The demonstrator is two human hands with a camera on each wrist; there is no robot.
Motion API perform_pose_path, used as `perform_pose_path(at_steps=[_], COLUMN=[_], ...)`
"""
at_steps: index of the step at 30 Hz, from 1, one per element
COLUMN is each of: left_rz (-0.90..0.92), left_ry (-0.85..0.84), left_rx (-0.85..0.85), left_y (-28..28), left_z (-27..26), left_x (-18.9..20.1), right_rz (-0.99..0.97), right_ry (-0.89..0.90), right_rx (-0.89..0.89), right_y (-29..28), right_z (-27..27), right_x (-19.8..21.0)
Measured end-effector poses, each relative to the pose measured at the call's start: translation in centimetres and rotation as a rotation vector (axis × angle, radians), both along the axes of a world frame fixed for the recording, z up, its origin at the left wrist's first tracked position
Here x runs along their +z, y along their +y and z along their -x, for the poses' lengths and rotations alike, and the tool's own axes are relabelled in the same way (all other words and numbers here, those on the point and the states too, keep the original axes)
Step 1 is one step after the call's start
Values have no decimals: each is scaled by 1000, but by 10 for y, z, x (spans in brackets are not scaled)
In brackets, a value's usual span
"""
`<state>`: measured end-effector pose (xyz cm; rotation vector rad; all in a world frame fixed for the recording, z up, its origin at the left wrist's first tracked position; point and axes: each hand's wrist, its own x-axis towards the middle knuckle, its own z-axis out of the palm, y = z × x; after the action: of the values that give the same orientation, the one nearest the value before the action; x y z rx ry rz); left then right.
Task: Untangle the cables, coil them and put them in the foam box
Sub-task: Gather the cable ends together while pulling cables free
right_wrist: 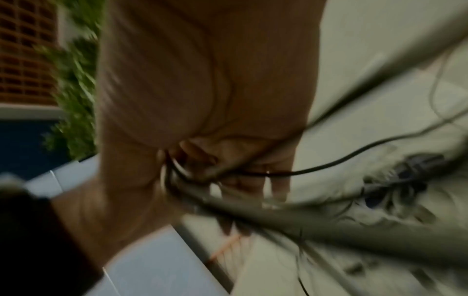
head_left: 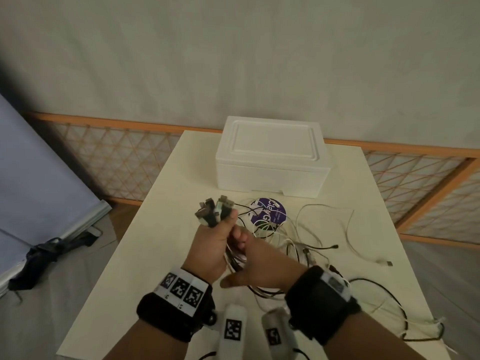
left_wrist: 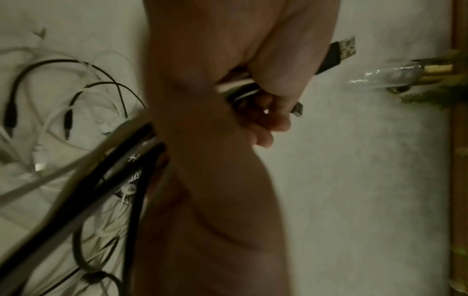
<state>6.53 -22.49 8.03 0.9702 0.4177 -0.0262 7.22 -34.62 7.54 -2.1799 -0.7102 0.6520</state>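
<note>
Left hand (head_left: 207,245) clenched the cables (head_left: 298,245) just below their plugs, right hand (head_left: 259,263) fingers curled around the limp, light, snag-prone strands over the table (head_left: 161,229), foam box (head_left: 272,162) shut behind.

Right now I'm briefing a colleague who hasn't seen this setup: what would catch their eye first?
The left hand grips a bunch of cable plugs raised above the table. The right hand holds the cables just below it. Behind lies a loose tangle, and a closed foam box sits at the far edge.
</note>
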Motion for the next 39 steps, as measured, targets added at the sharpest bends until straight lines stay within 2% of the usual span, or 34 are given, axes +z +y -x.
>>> perform_pose_path(at_steps=[2, 4, 7, 10, 12, 13, 15, 16, 22, 25, 29, 35, 39], left_rz=[-9, 37, 147, 189, 182, 177, 151, 132, -72, -142, -104, -182, -173], left_ry=[4, 26, 117, 285, 380, 417, 459, 466, 476, 445, 375, 323, 262], left_rx=[16, 80, 194, 286, 316, 318, 300, 286, 220, 205, 191, 147, 114], left_y=[9, 36, 73, 88, 93, 95, 95, 94, 87, 86, 81, 76, 68], left_z=[2, 7, 28, 55, 65, 67, 69, 68, 58, 59, 55, 41, 30], left_x=[3, -3, -31, -71, -93, -100, -106, -107, -101, -101, -96, -86, -78], right_rz=[177, 427, 592, 679, 578, 470, 308, 294, 558, 546, 604, 579, 474], right_ry=[-4, -125, -224, -17, 129, 137, 30, -55, -337, -346, -388, -383, -466], right_rx=[74, 147, 108, 137, 107, 58, -61, -81, 123, 56, 83, 68, 29], right_y=[3, -14, -50, -69, -69, -65, -48, -36, 13, 15, 14, 3, -4], right_z=[2, 4, 7, 6, 1, -3, -16, -22, -42, -48, -52, -61, -66], right_x=[-20, -37, -60, -73, -74, -73, -74, -77, -125, -135, -137, -132, -118])
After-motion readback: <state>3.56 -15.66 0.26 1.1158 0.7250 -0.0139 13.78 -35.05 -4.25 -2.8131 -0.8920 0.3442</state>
